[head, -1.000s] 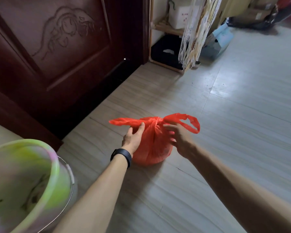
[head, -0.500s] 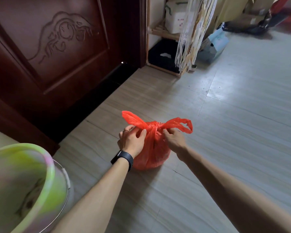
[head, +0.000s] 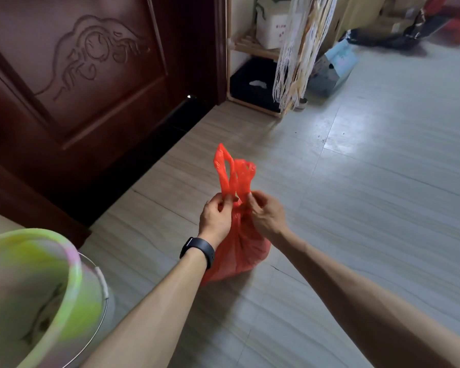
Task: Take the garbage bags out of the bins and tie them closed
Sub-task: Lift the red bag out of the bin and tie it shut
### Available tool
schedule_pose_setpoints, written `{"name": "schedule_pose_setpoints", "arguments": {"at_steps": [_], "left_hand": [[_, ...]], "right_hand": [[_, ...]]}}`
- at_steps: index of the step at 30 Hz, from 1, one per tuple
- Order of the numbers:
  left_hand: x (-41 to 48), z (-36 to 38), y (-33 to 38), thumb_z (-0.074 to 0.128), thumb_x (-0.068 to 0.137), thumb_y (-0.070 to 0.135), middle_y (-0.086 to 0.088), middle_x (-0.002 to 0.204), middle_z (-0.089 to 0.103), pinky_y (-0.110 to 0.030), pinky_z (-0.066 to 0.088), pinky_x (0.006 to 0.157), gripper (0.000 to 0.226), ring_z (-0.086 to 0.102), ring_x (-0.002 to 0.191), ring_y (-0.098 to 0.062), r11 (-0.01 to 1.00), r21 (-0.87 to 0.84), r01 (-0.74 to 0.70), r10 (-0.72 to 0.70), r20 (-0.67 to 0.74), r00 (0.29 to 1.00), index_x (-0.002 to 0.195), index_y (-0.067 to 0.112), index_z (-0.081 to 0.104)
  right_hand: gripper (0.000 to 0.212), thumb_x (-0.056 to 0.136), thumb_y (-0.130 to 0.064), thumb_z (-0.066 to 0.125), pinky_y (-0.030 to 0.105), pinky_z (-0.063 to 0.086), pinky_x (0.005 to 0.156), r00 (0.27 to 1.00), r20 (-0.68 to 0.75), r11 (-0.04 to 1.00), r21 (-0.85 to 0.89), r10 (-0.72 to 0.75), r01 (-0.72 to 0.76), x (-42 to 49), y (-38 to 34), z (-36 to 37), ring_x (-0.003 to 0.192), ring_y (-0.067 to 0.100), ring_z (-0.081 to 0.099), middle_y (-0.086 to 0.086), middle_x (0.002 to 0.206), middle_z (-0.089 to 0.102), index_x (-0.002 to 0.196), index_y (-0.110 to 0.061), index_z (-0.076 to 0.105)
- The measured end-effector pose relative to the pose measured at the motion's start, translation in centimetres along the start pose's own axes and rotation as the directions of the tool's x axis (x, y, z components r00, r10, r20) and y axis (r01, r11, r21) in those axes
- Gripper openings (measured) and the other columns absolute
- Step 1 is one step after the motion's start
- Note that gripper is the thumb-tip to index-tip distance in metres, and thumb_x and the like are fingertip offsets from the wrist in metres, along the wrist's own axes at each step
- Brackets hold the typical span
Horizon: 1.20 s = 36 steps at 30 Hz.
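- The red bag (head: pixel 239 251) sits on the tiled floor (head: pixel 356 208), in the middle of the scene, with the dark carved door (head: pixel 91 75) beyond it on the left.
- The pale green bin (head: pixel 73 261) stands at the near left, well apart from the bag, so this bag is out of it.
- The left hand (head: pixel 215 219), a black band (head: pixel 198 249) on its wrist, pinches the left handle (head: pixel 222 171) low down, thumb against curled fingers, and the loop stands upright above it.
- The right hand (head: pixel 267 216) pinches the right handle (head: pixel 246 173) in the same way, just beside the other.
- Both hands meet right over the neck, and the plastic below them is gathered and twisted tight.
- The hands cover the neck, so I cannot tell whether a first knot is in.
- This looks like the tying step: handles up, ready to cross.
- To do it well, cross one handle over the other low down, close against the gathered neck, not up near the loops.
- Then draw the ends apart to left and right with an even pull, so the knot seats down.
- This thin film probably stretches or tears at the handle cut-outs, so a steady pull beats a jerk.
- Leave the bag resting on the floor, so its weight stays off the handles.
- A second crossing should lock it shut.
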<state>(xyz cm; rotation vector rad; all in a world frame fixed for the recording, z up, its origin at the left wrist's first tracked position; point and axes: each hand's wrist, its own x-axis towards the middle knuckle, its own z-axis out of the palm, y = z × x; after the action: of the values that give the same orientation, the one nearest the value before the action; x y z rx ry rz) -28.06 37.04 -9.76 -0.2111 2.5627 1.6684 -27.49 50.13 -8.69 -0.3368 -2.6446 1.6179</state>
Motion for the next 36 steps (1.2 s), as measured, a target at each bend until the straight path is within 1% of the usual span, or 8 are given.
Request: {"name": "schedule_pose_setpoints", "arguments": {"at_steps": [3, 6, 9, 11, 18, 22, 29, 36], "left_hand": [[0.0, 0.3, -0.1, 0.039, 0.086, 0.076, 0.011, 0.093, 0.073, -0.039, 0.055, 0.087, 0.044, 0.069, 0.093, -0.017, 0.998, -0.032, 0.057, -0.056, 0.022, 0.998, 0.095, 0.042, 0.065], [-0.8, 0.1, 1.1, 0.042, 0.101, 0.051, 0.012, 0.078, 0.068, -0.007, 0.042, 0.065, 0.037, 0.061, 0.069, 0.011, 1.0, -0.006, 0.028, -0.028, 0.028, 0.999, 0.098, 0.024, 0.066], [-0.4, 0.4, 0.6, 0.046, 0.103, 0.04, 0.008, 0.069, 0.066, -0.019, 0.049, 0.073, 0.032, 0.06, 0.06, 0.006, 0.989, -0.136, 0.057, -0.042, 0.112, 0.993, 0.088, 0.02, 0.066], [-0.2, 0.3, -0.1, 0.047, 0.104, 0.034, 0.003, 0.065, 0.062, -0.044, 0.055, 0.076, 0.033, 0.061, 0.06, -0.014, 0.899, -0.379, 0.22, -0.165, 0.173, 0.971, 0.08, 0.019, 0.063], [1.5, -1.3, -1.3, 0.046, 0.105, 0.02, 0.006, 0.044, 0.056, -0.017, 0.043, 0.042, 0.031, 0.051, 0.036, -0.006, 0.67, -0.575, 0.469, -0.492, 0.129, 0.861, 0.075, 0.014, 0.056], [0.9, -0.9, -2.5, 0.042, 0.106, 0.025, 0.003, 0.061, 0.053, -0.017, 0.038, 0.049, 0.033, 0.047, 0.053, -0.008, 0.853, -0.382, 0.356, -0.328, 0.138, 0.934, 0.076, 0.018, 0.055], [-0.4, 0.4, -2.0, 0.046, 0.104, 0.034, 0.008, 0.06, 0.057, -0.024, 0.04, 0.053, 0.031, 0.047, 0.043, -0.001, 0.989, -0.066, 0.132, -0.117, 0.196, 0.974, 0.078, 0.02, 0.057], [-1.0, -0.5, 0.2, 0.042, 0.1, 0.046, -0.005, 0.089, 0.074, -0.04, 0.053, 0.071, 0.028, 0.067, 0.085, -0.032, 0.907, 0.377, -0.187, 0.138, 0.152, 0.979, 0.103, 0.025, 0.061]], "right_hand": [[0.031, 0.099, -0.033, 0.054, 0.033, 0.052, 0.066, 0.978, -0.017, 0.969, 0.137, 0.208, -0.204, 0.3, 0.0, -0.2, 0.066, 0.013, 0.062, -0.003, 0.072, 0.071, 0.079, -0.019, 0.073], [0.034, 0.097, -0.029, 0.059, 0.03, 0.05, 0.059, 0.936, 0.031, 0.883, 0.32, 0.352, -0.343, 0.4, 0.1, -0.3, 0.057, 0.015, 0.058, 0.002, 0.065, 0.068, 0.07, -0.012, 0.072], [0.028, 0.098, -0.02, 0.058, 0.02, 0.04, 0.039, 0.903, 0.131, 0.809, 0.406, 0.409, -0.425, -0.1, 0.1, -0.4, 0.038, 0.011, 0.05, 0.0, 0.058, 0.062, 0.074, -0.011, 0.068], [0.027, 0.1, -0.02, 0.053, 0.015, 0.026, 0.032, 0.889, 0.215, 0.795, 0.397, 0.404, -0.458, -0.4, -0.1, -0.5, 0.032, 0.008, 0.04, -0.002, 0.056, 0.057, 0.076, -0.015, 0.063], [0.021, 0.102, -0.024, 0.048, 0.015, 0.026, 0.037, 0.922, 0.309, 0.947, 0.145, 0.232, -0.287, -0.2, -0.1, -1.4, 0.045, 0.007, 0.037, -0.006, 0.059, 0.051, 0.087, -0.018, 0.062], [0.026, 0.099, -0.02, 0.051, 0.012, 0.032, 0.04, 0.949, 0.198, 0.966, 0.035, 0.243, -0.255, -0.5, 0.6, -1.8, 0.05, 0.008, 0.045, -0.003, 0.06, 0.055, 0.075, -0.018, 0.062], [0.026, 0.096, -0.025, 0.058, 0.013, 0.036, 0.039, 0.934, 0.118, 0.934, 0.086, 0.336, -0.347, -0.3, 1.5, -2.6, 0.037, 0.001, 0.047, 0.002, 0.065, 0.066, 0.082, -0.01, 0.073], [0.027, 0.094, -0.032, 0.06, 0.02, 0.044, 0.055, 0.964, 0.145, 0.975, -0.04, 0.224, -0.22, -0.1, 0.9, -2.7, 0.055, 0.007, 0.057, -0.001, 0.068, 0.07, 0.087, -0.015, 0.079]]}}
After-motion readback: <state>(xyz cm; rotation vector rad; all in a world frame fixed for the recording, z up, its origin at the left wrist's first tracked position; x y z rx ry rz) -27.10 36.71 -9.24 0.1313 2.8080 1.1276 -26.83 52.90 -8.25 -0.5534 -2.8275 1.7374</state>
